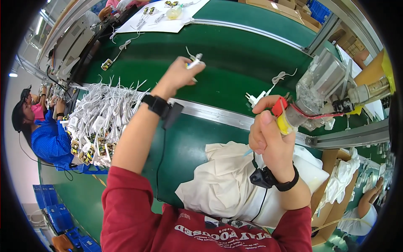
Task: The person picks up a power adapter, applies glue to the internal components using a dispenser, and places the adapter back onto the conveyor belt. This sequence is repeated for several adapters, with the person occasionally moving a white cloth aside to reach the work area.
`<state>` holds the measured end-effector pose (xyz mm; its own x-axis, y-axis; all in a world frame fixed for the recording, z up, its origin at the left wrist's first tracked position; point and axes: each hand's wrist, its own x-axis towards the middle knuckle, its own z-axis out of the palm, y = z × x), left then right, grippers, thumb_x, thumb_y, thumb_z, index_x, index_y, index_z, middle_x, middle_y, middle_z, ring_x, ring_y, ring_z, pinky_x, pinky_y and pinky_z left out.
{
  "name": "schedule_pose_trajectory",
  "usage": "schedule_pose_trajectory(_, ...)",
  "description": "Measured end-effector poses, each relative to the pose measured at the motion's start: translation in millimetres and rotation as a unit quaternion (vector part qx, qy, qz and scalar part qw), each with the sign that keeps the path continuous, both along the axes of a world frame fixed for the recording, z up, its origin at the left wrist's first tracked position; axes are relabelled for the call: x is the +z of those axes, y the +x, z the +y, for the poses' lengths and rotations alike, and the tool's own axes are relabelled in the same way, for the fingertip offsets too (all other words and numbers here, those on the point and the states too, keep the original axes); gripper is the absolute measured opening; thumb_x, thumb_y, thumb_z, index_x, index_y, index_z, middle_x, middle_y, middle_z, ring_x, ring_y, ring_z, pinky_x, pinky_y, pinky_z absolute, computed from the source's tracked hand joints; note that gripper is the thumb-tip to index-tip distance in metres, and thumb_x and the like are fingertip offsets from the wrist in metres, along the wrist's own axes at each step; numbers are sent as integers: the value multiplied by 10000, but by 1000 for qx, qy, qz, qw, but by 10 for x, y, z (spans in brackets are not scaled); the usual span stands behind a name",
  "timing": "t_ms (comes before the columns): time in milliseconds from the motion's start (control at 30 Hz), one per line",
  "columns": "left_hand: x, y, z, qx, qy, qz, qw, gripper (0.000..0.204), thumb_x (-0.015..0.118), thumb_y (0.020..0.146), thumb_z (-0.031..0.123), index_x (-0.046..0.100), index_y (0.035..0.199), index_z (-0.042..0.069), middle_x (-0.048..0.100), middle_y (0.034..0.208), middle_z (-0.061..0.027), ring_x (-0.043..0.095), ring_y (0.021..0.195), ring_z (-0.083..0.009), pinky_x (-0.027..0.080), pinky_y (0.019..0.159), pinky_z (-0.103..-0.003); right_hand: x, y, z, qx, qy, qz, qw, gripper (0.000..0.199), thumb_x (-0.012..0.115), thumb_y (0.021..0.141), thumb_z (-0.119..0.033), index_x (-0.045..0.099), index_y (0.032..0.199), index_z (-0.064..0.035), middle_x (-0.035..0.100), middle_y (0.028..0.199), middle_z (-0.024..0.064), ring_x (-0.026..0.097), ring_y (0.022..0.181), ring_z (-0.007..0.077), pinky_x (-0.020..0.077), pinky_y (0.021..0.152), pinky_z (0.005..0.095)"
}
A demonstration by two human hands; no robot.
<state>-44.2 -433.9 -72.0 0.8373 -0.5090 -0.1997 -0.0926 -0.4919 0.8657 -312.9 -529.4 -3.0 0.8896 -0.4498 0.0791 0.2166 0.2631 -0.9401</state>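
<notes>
My left hand [181, 74] reaches out over the green conveyor belt [235, 54] and pinches a small white wired part [194, 61] with thin leads sticking up. My right hand [268, 134] is closed around the yellow handle of a hanging power screwdriver [319, 94], thumb near its red switch. A white plug on a cable [257, 97] lies on the belt just left of that hand. Both wrists wear black bands, each with a small device.
A big heap of white cables with small circuit boards [98, 122] lies at my left. A white cloth [226, 180] covers my lap area. White sheets with parts [161, 19] sit far up the belt. Other people work at the left [46, 134] and lower right [365, 206].
</notes>
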Motion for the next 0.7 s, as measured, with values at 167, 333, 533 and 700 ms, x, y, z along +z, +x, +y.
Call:
schedule_pose_trajectory(167,-105,-837,64,-12,-279,330,902,200,559,942,246,588,970,50,629,847,-37,607,736,-79,436,509,-175,38,-2,-42,-9,-29,25,999,229,490,993,-256,445,1043,-37,360,554,-33,307,437,34,269,400,218)
schedule_pose_trajectory(333,-296,-1651,302,-47,-279,423,861,224,557,941,142,485,1129,43,651,1060,-107,622,841,-96,439,529,-180,30,4,-128,-46,11,7,999,219,598,949,-221,508,994,-26,464,580,-60,365,477,3,267,438,194)
schedule_pose_trajectory(533,-323,-2056,453,-236,-258,448,823,468,503,950,59,312,1375,104,517,1313,-134,551,1178,-213,581,809,-349,-29,48,-168,-56,24,-25,998,228,601,948,-216,493,1011,-26,462,577,-54,357,464,6,271,427,201)
schedule_pose_trajectory(700,-355,-2137,445,-261,-269,470,799,474,486,934,1,316,1368,80,519,1310,-129,558,1165,-202,586,803,-329,-104,71,-115,-27,-24,-39,999,230,560,964,-244,444,991,-46,419,553,-43,331,437,22,265,411,210)
